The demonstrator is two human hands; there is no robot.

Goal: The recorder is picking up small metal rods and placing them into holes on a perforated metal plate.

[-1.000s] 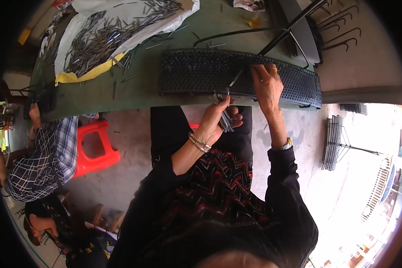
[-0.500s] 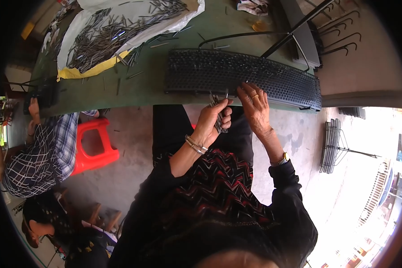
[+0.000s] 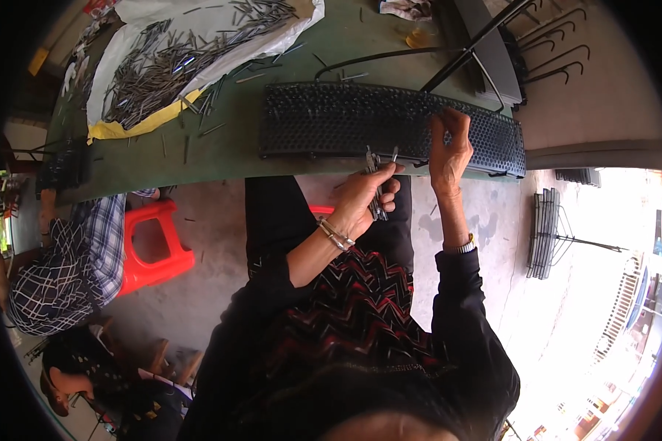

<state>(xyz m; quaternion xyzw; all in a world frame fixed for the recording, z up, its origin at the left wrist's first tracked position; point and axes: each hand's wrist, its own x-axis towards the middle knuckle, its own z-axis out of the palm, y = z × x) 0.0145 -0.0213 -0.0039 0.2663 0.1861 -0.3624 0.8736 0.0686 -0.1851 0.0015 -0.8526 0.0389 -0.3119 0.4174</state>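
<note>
My left hand [image 3: 360,198] is closed around a small bunch of thin grey metal rods [image 3: 372,159], whose ends stick out above and below the fingers. It is just in front of the table edge, over my lap. My right hand [image 3: 451,154] is raised over the right part of a long black perforated rack [image 3: 331,125]. Its fingers are bent and pinched together near the holes; what they hold, if anything, is too small to make out. Shiny bits dot the rack's far side. A black metal frame [image 3: 449,67] rises behind it.
On the green table [image 3: 198,162], a white and yellow sack [image 3: 136,129] lies spread under a heap of metal rods [image 3: 169,77]. Loose rods lie nearby. A red stool [image 3: 186,257] and a seated person [image 3: 48,279] are at left. Another rack [image 3: 542,235] is on the floor at right.
My right hand has moved from the rack's near edge up and right over its holes, fingers now pinched. The left hand, still gripping the rods, has shifted slightly right.
</note>
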